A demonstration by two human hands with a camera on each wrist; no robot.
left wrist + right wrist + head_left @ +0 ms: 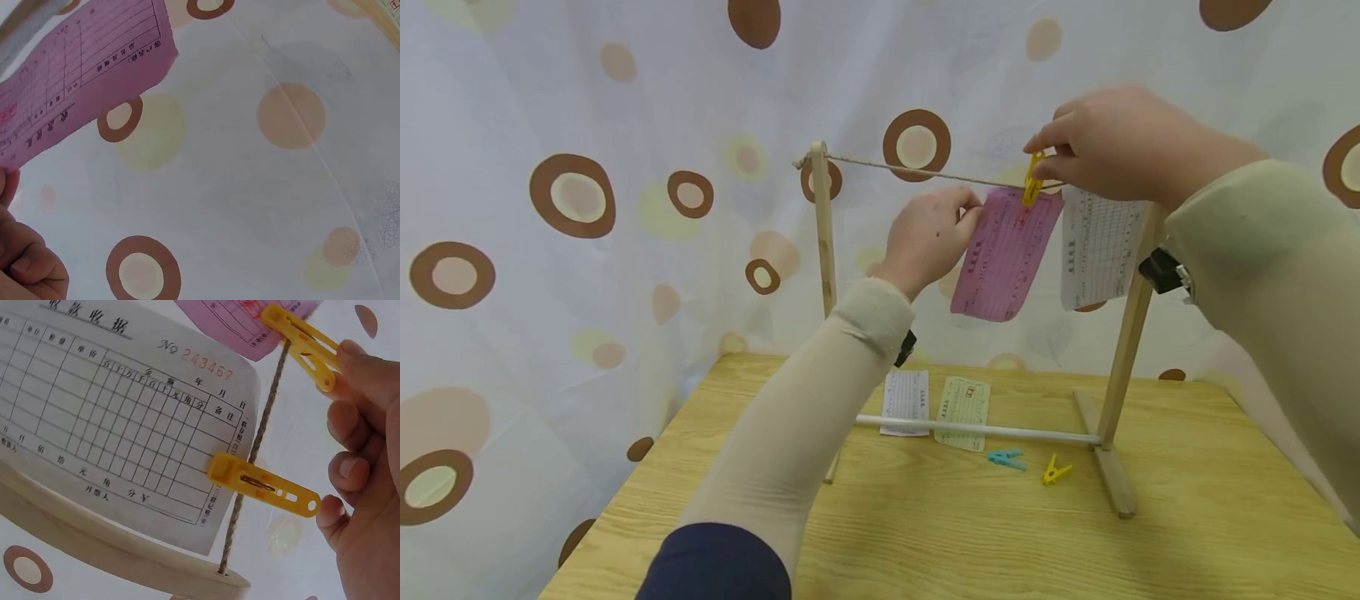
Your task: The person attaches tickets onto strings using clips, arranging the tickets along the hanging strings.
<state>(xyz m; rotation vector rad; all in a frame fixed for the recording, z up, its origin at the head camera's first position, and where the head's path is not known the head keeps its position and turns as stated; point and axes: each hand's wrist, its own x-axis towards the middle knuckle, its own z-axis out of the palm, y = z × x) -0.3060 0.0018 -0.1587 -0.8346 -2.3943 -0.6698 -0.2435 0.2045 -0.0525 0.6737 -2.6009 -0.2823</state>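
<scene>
A pink receipt slip hangs tilted at the rope, its upper left edge pinched by my left hand. At its top edge is a yellow clothespin, whose jaws overlap the paper and the rope. My right hand pinches this clothespin's handles between thumb and fingers. Just to the right, a white receipt slip hangs on the same rope. In the right wrist view a second yellow clothespin grips that white slip, close to my lower fingers.
The rope runs between two wooden posts, joined lower down by a pale crossbar. On the wooden table lie a white slip, a pale green slip, a blue clothespin and a yellow one. Behind hangs a patterned curtain.
</scene>
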